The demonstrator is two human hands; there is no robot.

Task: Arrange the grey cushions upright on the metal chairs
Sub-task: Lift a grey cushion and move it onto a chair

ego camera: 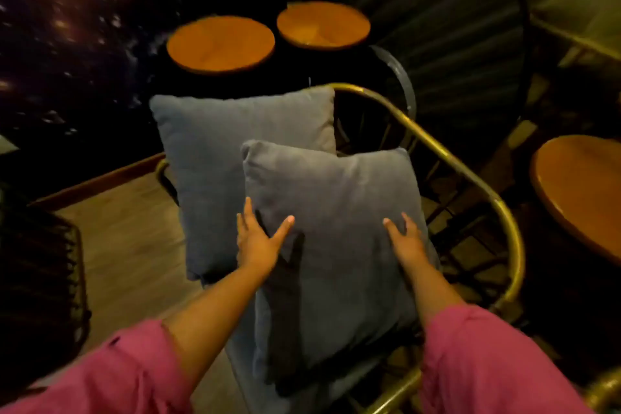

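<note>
Two grey cushions sit on a brass-coloured metal chair point(447, 158). The rear cushion point(235, 151) leans at the back left. The front cushion point(336, 245) overlaps it and stands tilted toward me. My left hand point(258, 239) lies flat on the front cushion's left edge, thumb spread on its face and fingers toward the side. On the cushion's right side rests my right hand point(405, 239), fingers apart. Neither hand wraps fully around the cushion; both press against it. Pink sleeves cover both forearms.
Two round wooden tabletops point(220, 44) point(322, 25) stand beyond the chair. A third round table point(581, 191) is at the right. A dark slatted chair back point(447, 30) rises behind. A dark woven chair point(40, 265) is at left, over wood floor point(127, 239).
</note>
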